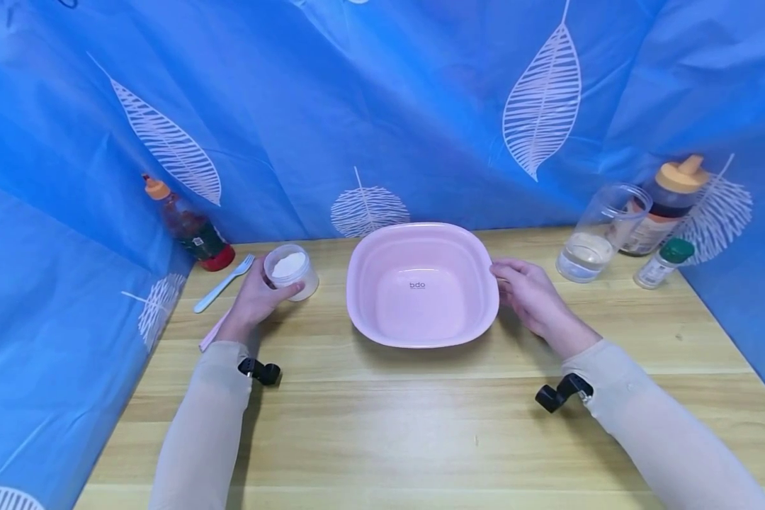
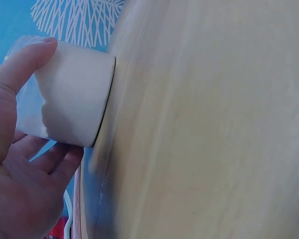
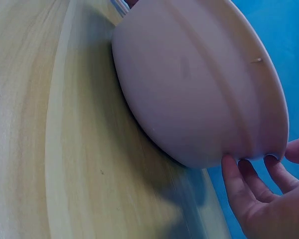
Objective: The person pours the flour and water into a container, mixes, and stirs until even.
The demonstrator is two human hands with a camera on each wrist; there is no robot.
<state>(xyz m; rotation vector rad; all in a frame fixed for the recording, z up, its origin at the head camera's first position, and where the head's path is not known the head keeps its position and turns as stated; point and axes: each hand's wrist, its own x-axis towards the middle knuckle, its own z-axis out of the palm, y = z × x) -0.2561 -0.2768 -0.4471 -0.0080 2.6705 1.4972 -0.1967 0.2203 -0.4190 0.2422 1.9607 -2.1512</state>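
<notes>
A small clear jar of white powder (image 1: pixel 291 273) stands at the left of the table, and my left hand (image 1: pixel 255 301) grips it, thumb on the near side. In the left wrist view the jar (image 2: pixel 77 94) lies between the thumb and fingers of the left hand (image 2: pixel 27 169). My right hand (image 1: pixel 535 301) pinches the right rim of a pink basin (image 1: pixel 421 304) in the middle. The right wrist view shows fingertips of the right hand (image 3: pixel 269 199) under the rim of the basin (image 3: pixel 189 84), the thumb at its edge.
A red sauce bottle (image 1: pixel 194 230), a light blue fork (image 1: pixel 223 285) and a pink utensil (image 1: pixel 213 333) are at the left. A clear cup holding liquid (image 1: pixel 586 255), a dark bottle with an orange cap (image 1: pixel 663 205) and a green-capped shaker (image 1: pixel 663 263) stand at the right, before a blue cloth (image 1: pixel 421 106).
</notes>
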